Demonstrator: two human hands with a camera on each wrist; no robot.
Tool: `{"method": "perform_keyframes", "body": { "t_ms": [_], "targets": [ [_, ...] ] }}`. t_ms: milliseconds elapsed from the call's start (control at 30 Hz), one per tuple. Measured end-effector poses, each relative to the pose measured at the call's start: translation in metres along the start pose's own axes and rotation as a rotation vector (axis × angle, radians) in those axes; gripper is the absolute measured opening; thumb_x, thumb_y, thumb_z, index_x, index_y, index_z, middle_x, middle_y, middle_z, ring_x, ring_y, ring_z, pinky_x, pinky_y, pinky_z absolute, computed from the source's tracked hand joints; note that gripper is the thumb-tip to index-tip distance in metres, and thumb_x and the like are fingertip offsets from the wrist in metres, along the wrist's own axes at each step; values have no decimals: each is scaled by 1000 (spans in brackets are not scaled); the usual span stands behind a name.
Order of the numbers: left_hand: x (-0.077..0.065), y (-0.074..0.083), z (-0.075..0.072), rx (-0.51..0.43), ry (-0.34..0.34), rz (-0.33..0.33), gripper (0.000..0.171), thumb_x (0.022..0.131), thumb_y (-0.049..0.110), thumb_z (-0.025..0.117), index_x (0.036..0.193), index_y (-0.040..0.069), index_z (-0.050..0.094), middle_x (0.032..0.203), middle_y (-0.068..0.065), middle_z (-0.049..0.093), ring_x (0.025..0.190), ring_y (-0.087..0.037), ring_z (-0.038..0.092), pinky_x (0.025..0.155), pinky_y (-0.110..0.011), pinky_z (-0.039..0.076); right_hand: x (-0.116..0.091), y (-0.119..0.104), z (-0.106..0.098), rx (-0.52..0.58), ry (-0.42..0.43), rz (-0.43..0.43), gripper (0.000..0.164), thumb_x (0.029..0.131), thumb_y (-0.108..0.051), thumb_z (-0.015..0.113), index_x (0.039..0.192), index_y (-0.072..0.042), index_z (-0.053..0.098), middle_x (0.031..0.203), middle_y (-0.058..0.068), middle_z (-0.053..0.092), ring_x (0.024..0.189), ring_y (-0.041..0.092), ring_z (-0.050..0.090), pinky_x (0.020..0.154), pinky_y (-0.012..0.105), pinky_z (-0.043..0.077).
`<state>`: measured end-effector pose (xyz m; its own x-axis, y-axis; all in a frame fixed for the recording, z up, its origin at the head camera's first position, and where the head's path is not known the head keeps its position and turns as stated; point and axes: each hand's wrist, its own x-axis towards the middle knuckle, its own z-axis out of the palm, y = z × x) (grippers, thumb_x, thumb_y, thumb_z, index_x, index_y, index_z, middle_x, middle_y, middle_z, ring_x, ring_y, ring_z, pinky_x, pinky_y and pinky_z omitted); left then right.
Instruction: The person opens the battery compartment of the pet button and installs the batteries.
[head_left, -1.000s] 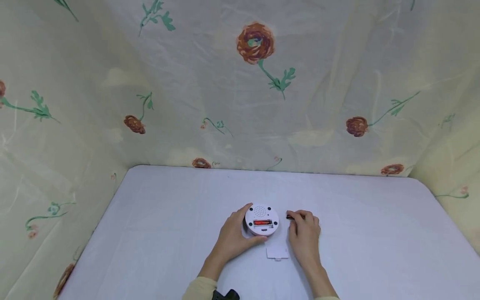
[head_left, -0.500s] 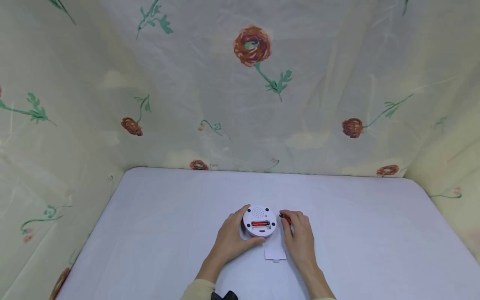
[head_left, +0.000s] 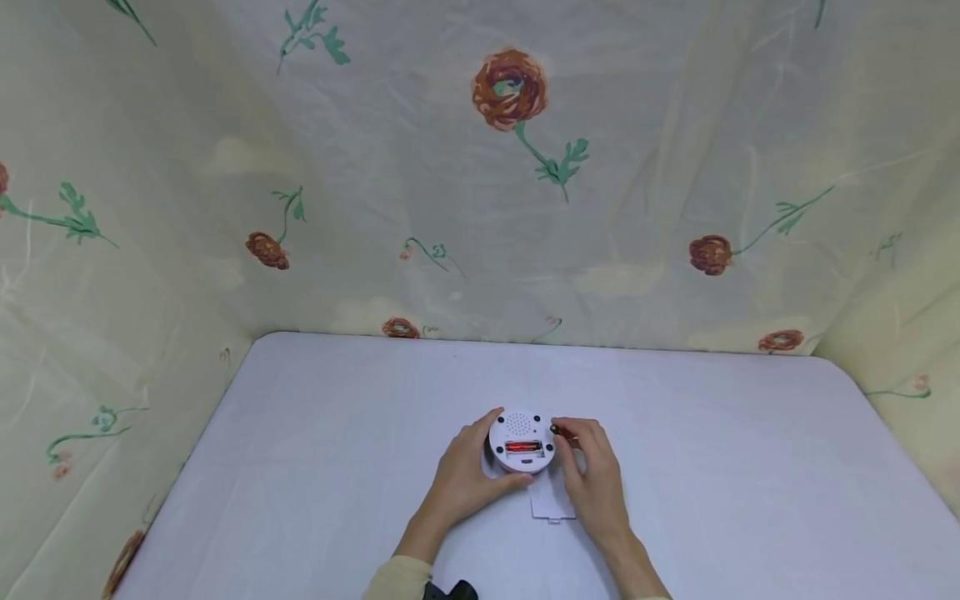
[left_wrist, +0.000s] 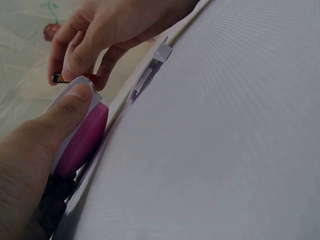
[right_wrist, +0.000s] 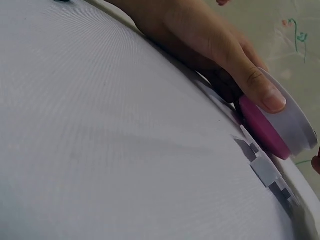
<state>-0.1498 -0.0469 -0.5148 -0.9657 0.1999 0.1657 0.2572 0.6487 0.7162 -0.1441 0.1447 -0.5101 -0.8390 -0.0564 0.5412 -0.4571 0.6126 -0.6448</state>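
A round white device [head_left: 517,426] lies with its speaker holes and open battery compartment facing up. One red battery [head_left: 522,447] sits in that compartment. My left hand [head_left: 463,477] grips the device from the left, its thumb along the near rim. In the left wrist view the device's lower part is a pink band [left_wrist: 86,141]. My right hand [head_left: 596,485] pinches a second battery [left_wrist: 59,78], red with a black end, close to the device's right edge; fingers hide much of it. A white battery cover [head_left: 553,505] lies on the table between the hands.
A white-covered table [head_left: 337,417] spreads out around the hands. Flower-patterned cloth [head_left: 600,275] hangs behind its far edge and at both sides. A black object [head_left: 452,591] shows beside the left sleeve.
My right hand has moved left with its battery, from beside the device up to its right edge. My left hand keeps its grip on the device, and the cover stays put.
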Motion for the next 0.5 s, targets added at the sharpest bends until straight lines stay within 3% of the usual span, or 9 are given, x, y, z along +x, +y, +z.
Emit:
{"method": "perform_keyframes", "body": {
  "t_ms": [500],
  "targets": [
    [0, 0, 1, 0, 2, 12, 97, 67, 62, 74, 146, 20, 35, 141, -1, 50, 123, -21, 51, 98, -44, 44, -1, -7, 2, 21, -16, -63, 27, 90, -4, 61, 116, -8, 61, 109, 0, 58, 99, 10, 55, 89, 8, 40]
  ]
}}
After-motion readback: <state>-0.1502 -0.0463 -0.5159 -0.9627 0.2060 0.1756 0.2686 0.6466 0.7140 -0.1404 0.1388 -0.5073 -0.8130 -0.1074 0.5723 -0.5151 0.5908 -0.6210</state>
